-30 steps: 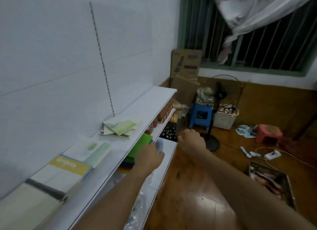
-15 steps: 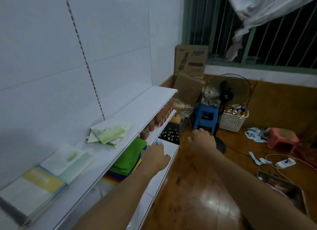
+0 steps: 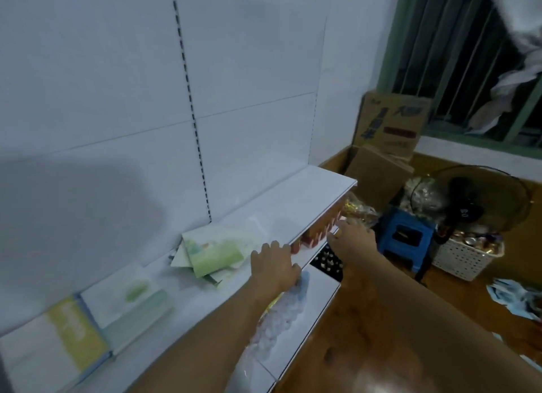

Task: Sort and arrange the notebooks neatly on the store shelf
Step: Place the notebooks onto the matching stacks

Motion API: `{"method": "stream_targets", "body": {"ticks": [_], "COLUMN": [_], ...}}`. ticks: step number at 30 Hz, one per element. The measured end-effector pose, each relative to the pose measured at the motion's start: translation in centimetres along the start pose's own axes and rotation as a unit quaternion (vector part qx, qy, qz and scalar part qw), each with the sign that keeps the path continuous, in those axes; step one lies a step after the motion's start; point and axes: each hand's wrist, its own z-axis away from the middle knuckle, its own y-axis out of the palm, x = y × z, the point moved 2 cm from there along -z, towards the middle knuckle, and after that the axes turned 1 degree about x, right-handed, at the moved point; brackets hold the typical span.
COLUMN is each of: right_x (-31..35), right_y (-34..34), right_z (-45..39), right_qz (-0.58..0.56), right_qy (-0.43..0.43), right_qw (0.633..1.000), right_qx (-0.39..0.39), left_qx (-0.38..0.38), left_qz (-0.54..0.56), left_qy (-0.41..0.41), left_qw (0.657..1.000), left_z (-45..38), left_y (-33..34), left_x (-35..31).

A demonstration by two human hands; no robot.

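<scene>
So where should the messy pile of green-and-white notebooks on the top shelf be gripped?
Probably the messy pile is best taken from the shelf's open front, at the fanned near corners. The flat, skewed covers overhang there, by the left hand.

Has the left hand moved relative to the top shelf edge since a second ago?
Yes. The left hand rose from below the top shelf edge to reach it.

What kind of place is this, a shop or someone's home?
Probably a small shop set up in a home room. White retail shelving holds notebooks, with packaged goods on the tier below. A cardboard box, fan and a basket of cans sit on the wooden floor.
</scene>
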Motion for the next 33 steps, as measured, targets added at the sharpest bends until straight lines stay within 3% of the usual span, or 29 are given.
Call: {"method": "stream_targets", "body": {"ticks": [11,17,20,23,33], "right_x": [12.8,17.0,18.1,18.9,20.3], "right_y": [4.1,8.2,10.4,12.0,17.3], "right_z": [-11.3,-14.0,-14.4,-14.5,-14.0], "right_qz": [0.008,-0.01,-0.017,-0.017,-0.037], "right_qy": [-0.229,-0.321,-0.352,-0.371,-0.29], "right_qw": [0.973,0.945,0.932,0.923,0.931], "right_qx": [0.01,0.063,0.08,0.098,0.219], "left_qx": [-0.009,-0.034,-0.079,-0.122,-0.106], "left_qz": [0.026,0.077,0.147,0.183,0.24], "left_qy": [-0.223,-0.371,-0.444,-0.49,-0.529], "left_qw": [0.974,0.925,0.88,0.844,0.807], "left_z": [-4.8,-3.5,-2.6,-1.9,-3.9], "left_y": [-0.2,1.5,2.8,4.1,7.5], "left_x": [10.7,13.8,14.8,15.4,16.2]}}
